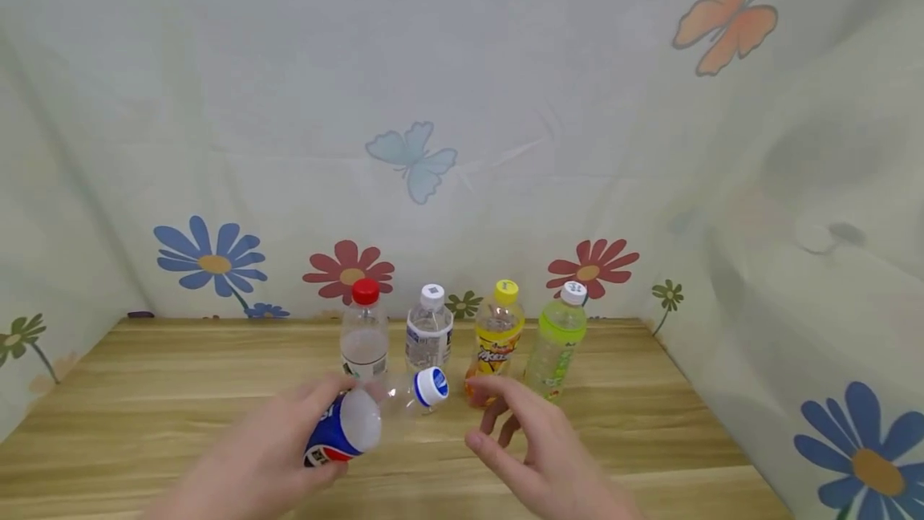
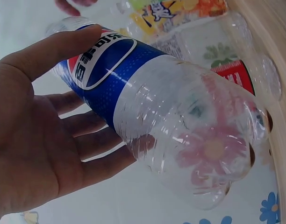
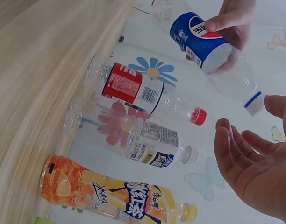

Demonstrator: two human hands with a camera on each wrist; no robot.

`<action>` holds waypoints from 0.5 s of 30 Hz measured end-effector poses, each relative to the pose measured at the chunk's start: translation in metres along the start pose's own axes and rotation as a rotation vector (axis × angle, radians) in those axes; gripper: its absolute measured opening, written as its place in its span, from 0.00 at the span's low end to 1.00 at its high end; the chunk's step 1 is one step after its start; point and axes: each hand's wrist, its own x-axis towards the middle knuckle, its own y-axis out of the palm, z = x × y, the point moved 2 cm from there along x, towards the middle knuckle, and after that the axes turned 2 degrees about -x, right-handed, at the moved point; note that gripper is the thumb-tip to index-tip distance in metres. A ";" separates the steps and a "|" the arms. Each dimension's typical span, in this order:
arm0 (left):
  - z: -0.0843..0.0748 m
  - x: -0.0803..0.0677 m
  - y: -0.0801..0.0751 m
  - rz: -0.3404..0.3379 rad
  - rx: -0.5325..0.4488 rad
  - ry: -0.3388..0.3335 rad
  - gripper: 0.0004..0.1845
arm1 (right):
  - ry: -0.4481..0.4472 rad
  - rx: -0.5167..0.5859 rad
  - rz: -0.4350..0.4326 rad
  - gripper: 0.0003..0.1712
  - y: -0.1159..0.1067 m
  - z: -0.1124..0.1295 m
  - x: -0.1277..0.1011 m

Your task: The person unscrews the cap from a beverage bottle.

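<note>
My left hand [image 1: 289, 440] grips an empty clear bottle with a blue label [image 1: 345, 426] [image 2: 133, 79] [image 3: 199, 39], tilted so its blue-and-white cap [image 1: 431, 386] [image 3: 252, 102] points right and away. My right hand [image 1: 530, 444] [image 3: 255, 163] hovers open just right of the cap, fingers relaxed, holding nothing. Behind them several bottles stand upright in a row on the wooden table [image 1: 144, 392]: one with a red cap [image 1: 364, 331] [image 3: 133, 88], one with a white cap [image 1: 429, 329] [image 3: 152, 147], a yellow one [image 1: 496, 337] [image 3: 115, 196] and a green one [image 1: 556, 339].
A floral cloth backdrop [image 1: 462, 103] with butterflies and flowers hangs behind and at both sides of the table. The cloth on the right [image 1: 808, 327] drapes down past the table's right edge.
</note>
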 end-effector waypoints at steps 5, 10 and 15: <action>-0.004 0.003 0.010 0.073 0.010 0.070 0.45 | -0.006 0.098 0.037 0.28 0.003 0.003 -0.003; -0.004 0.004 0.016 0.096 0.032 0.101 0.44 | -0.012 0.134 0.047 0.29 0.004 0.004 -0.003; -0.007 0.005 0.021 0.090 0.051 0.115 0.44 | -0.038 0.087 0.016 0.25 0.005 0.005 -0.004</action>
